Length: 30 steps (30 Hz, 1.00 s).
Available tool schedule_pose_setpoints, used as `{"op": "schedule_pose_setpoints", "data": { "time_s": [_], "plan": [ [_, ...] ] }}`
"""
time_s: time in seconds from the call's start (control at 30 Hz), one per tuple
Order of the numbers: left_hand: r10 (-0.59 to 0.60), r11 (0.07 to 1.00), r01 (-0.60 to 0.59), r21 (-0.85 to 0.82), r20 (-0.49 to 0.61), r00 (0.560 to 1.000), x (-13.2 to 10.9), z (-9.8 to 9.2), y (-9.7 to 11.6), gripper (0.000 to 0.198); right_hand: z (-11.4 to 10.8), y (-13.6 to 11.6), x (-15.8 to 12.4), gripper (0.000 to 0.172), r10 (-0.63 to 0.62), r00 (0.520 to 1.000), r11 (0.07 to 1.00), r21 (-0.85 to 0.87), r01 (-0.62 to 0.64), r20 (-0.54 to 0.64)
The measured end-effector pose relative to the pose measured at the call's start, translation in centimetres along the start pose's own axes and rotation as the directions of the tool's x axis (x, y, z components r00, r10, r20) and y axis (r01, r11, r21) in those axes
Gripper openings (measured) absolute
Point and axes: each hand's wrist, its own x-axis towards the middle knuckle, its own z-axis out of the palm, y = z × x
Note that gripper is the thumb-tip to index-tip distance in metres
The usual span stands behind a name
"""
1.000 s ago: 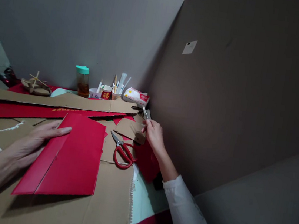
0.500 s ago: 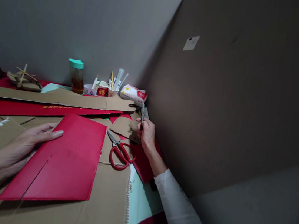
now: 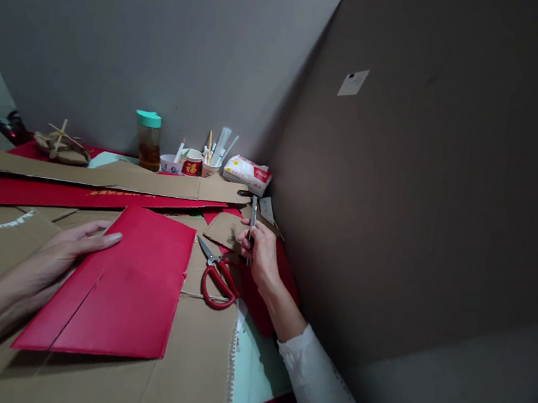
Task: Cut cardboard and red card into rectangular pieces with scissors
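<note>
My left hand (image 3: 61, 255) lies flat with fingers stretched on the left edge of a red cardboard sheet (image 3: 128, 285) that rests on brown cardboard (image 3: 194, 365). My right hand (image 3: 258, 248) is closed around a slim grey utility knife (image 3: 252, 216), held upright above a small brown cardboard piece (image 3: 224, 228). Red-handled scissors (image 3: 217, 276) lie between the red sheet and my right hand.
A bottle with a teal cap (image 3: 148, 140), cups of pens (image 3: 201, 161) and a tissue pack (image 3: 247, 173) stand at the back by the wall. Long brown and red cardboard strips (image 3: 74, 182) cross the table. A large upright cardboard panel (image 3: 428, 185) closes off the right.
My right hand has taken up the knife from the back corner and drawn it nearer, towards the scissors. My left hand stays flat on the red sheet.
</note>
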Motion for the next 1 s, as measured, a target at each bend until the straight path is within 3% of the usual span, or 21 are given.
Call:
{"op": "schedule_pose_setpoints", "data": {
  "time_s": [0.47,0.67,1.0],
  "plan": [
    [0.029,1.0,-0.029,-0.002,-0.013,1.0,-0.1,0.3,0.0,0.051,-0.7,1.4,-0.2,0.032,0.014,1.0,1.0,-0.009,-0.014,0.019],
    [0.009,1.0,-0.009,0.02,-0.021,1.0,-0.2,0.4,0.1,0.056,-0.3,1.1,-0.7,0.03,-0.04,0.999,0.999,-0.008,0.04,0.016],
    [0.034,0.999,-0.033,0.017,-0.045,0.998,-0.5,0.8,0.2,0.049,-0.5,1.5,-1.0,0.03,-0.061,0.998,0.998,0.008,0.061,-0.029]
  ]
}}
